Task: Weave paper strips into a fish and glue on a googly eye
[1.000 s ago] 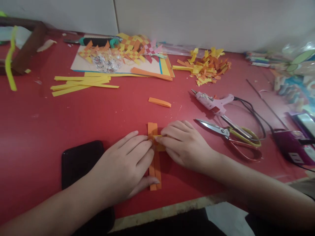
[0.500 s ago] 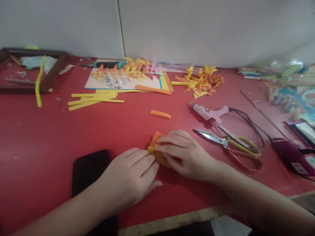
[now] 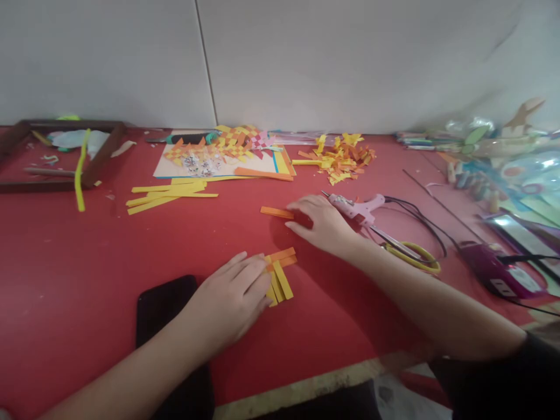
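Note:
My left hand (image 3: 238,297) is closed over the left side of a small piece of woven paper strips (image 3: 282,280), yellow ones running downward and orange ones across the top. The strips' right ends stick out past my fingers, low over the red table. Farther up, my right hand (image 3: 321,226) reaches around the right end of a loose orange paper strip (image 3: 275,212). Its thumb and fingers are apart on either side of that end; whether they touch it I cannot tell.
A pink glue gun (image 3: 359,210) and partly hidden scissors (image 3: 420,256) lie right of my right hand. Yellow strips (image 3: 170,195), a paper sheet (image 3: 166,169) and a pile of cut scraps (image 3: 345,157) lie behind. A black phone (image 3: 164,303) is under my left forearm.
My right hand has let go of the woven strips and moved up to the loose orange strip. My left hand stays on the weave, now turned and more visible. The view has shifted slightly.

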A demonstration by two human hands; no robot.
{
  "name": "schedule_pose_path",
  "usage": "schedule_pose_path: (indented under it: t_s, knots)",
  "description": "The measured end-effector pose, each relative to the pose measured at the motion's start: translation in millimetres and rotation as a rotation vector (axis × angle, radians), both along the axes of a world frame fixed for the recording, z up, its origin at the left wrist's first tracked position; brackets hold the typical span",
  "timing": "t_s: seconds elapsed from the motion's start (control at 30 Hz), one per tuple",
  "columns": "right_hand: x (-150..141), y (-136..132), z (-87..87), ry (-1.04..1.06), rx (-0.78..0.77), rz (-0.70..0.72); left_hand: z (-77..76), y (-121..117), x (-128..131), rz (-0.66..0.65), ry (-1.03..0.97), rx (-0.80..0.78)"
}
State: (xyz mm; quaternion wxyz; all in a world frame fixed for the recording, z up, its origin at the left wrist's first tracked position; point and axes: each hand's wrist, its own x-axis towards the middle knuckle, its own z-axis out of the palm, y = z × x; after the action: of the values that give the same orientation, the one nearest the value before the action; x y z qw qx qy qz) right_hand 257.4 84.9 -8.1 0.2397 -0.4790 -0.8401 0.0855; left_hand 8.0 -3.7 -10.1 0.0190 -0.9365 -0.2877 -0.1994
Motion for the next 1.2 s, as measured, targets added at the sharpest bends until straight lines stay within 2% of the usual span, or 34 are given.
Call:
schedule_pose_path:
  t_s: [0.13, 0.23, 0.3, 0.37, 0.43, 0.5, 0.6, 0.83, 0.97, 1.1, 1.2]
  knots:
    - [0.2, 24.2, -0.6, 0.024, -0.029, 0.009, 2.5, 2.0, -1.6, 0.023, -0.072, -0.055]
    - [-6.5, 18.7, 7.8, 0.067, -0.016, 0.01, 9.7, 2.6, -4.5, 0.102, -0.235, -0.179]
    - [-13.8, 5.4, 15.3, 0.198, -0.044, -0.007, 13.9, 3.5, -6.0, 0.239, -0.403, -0.314]
    - [-23.3, -13.2, 22.0, 0.424, -0.14, -0.003, 16.7, 4.8, -6.3, 0.344, -0.624, -0.513]
    - [-33.9, -33.8, 26.5, 0.623, -0.263, 0.055, 19.1, 6.0, -5.6, 0.338, -0.82, -0.741]
    - [-43.6, -53.2, 28.6, 0.714, -0.346, 0.141, 22.3, 6.4, -4.5, 0.275, -0.914, -0.92]
    - [-53.1, -74.0, 28.4, 0.757, -0.394, 0.228, 27.7, 5.0, -3.2, 0.229, -0.896, -1.027]
    - [-52.5, -84.1, 20.0, 0.907, -0.559, 0.057, 24.8, -0.8, -2.1, 0.245, -0.805, -0.874]
    - [-45.4, -79.2, 15.3, 0.846, -0.519, -0.018, 24.3, 0.7, -6.2, 0.305, -0.662, -0.77]
    - [-32.7, -71.6, 13.9, 0.614, -0.334, -0.032, 24.2, 12.1, -20.7, 0.424, -0.506, -0.507]
    - [-22.9, -66.7, 17.9, 0.29, -0.185, 0.113, 17.9, 22.3, -32.2, 0.524, -0.352, -0.328]
